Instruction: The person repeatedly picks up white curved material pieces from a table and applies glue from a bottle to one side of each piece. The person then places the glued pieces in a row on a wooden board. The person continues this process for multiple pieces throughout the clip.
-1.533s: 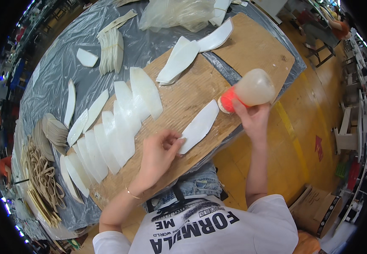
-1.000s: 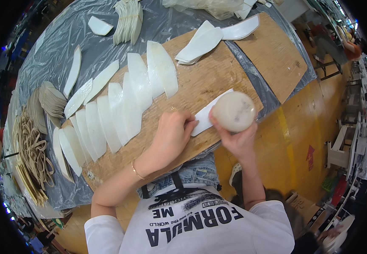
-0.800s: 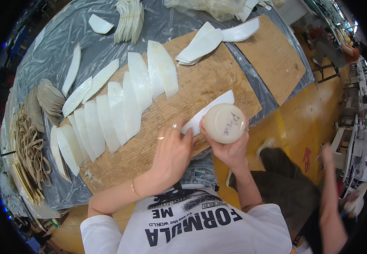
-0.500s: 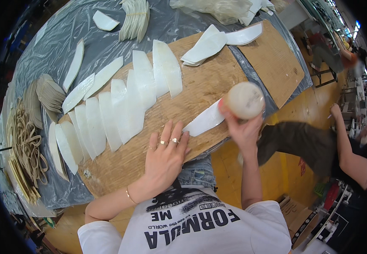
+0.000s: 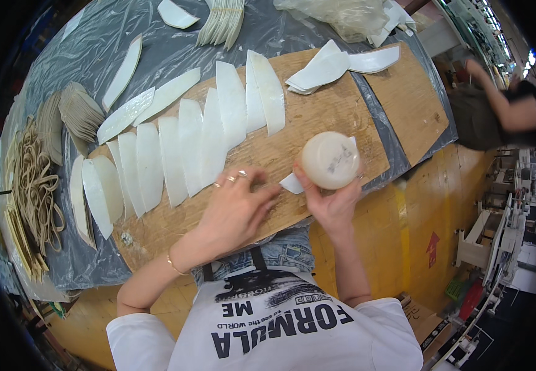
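My right hand [image 5: 334, 207] grips a whitish, translucent round bottle [image 5: 331, 159], its flat base facing up. Beneath it a white curved piece [image 5: 291, 183] lies on the wooden board [image 5: 317, 114]; the bottle and hand hide most of it. My left hand [image 5: 234, 201], with rings on its fingers, rests over the board beside that piece's left end. Its fingers are loosely bent and apart, and nothing shows in them. Several similar glossy white pieces [image 5: 190, 145] lie side by side along the board's far left edge. Whatever touches the bottle's lower end is hidden.
Overlapping white pieces [image 5: 320, 69] lie at the board's far right, near a second wooden board [image 5: 407, 99]. Grey plastic sheeting [image 5: 156, 55] covers the table. Beige looped strips [image 5: 33, 191] and stacked pieces [image 5: 79, 111] sit at the left. Another person [image 5: 509, 111] is at the far right.
My right hand and the bottle have moved left and nearer over the white piece. My left hand has lifted from lying flat, its fingers now bent. The other person has moved farther away.
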Motion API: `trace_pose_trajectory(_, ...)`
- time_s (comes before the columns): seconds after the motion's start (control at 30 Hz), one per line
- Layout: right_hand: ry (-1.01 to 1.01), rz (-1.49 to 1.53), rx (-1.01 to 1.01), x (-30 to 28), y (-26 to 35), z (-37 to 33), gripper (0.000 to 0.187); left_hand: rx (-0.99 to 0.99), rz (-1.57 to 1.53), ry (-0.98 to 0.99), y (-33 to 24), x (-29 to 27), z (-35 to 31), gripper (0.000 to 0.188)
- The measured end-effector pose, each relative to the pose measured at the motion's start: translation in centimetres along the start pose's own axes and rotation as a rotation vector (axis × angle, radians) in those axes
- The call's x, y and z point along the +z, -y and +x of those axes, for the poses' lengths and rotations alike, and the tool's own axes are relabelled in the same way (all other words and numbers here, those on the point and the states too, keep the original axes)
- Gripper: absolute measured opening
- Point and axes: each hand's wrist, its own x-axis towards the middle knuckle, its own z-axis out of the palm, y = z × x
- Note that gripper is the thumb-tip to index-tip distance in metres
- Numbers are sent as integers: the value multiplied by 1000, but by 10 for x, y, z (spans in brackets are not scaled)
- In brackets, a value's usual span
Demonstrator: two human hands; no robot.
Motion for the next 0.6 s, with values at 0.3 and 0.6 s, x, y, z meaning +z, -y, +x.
trace_pose_trajectory(0.3, 94, -80, -193, 5, 11, -33, 83, -46, -239, -207, 13, -42, 39, 21)
trace_pose_trajectory(0.6, -212, -176, -44, -53, -26, 15, 54, -143, -256, 114, 3, 22, 115, 24)
